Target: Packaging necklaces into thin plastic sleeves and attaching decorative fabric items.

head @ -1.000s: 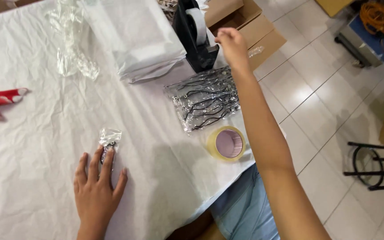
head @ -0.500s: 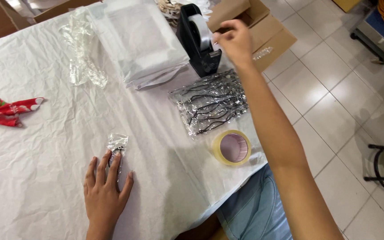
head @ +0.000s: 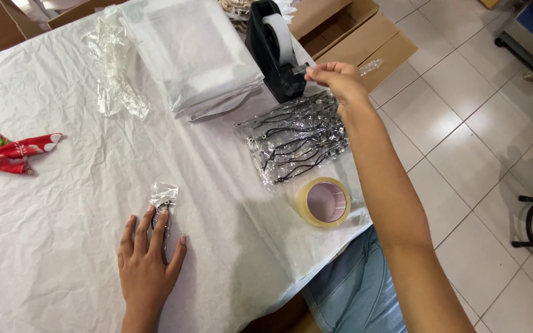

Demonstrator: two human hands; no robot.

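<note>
Here the left hand (head: 149,259) lies flat and spread on the white-covered counter (head: 63,185), its fingertips pinning the lower end of a small clear packet (head: 163,196) that holds something dark and thin. The right hand (head: 334,77) is up at the black tape dispenser (head: 272,52), thumb and fingers pinched together on the free end of the clear tape (head: 308,71) at the cutter. The packet sits near the front of the counter, well apart from the dispenser.

The packet looks very light, soft and slippery, so it is best held by pressing it flat or pinching a sealed edge. The tape strip looks thin and sticky, likely to curl or cling to itself; its very tip seems the place to hold it.

Between the hands lie a larger clear bag of dark cords (head: 294,139) and a roll of tan tape (head: 323,202). A stack of white bags (head: 192,52) sits beside the dispenser, and a red cloth (head: 10,151) lies far left.
</note>
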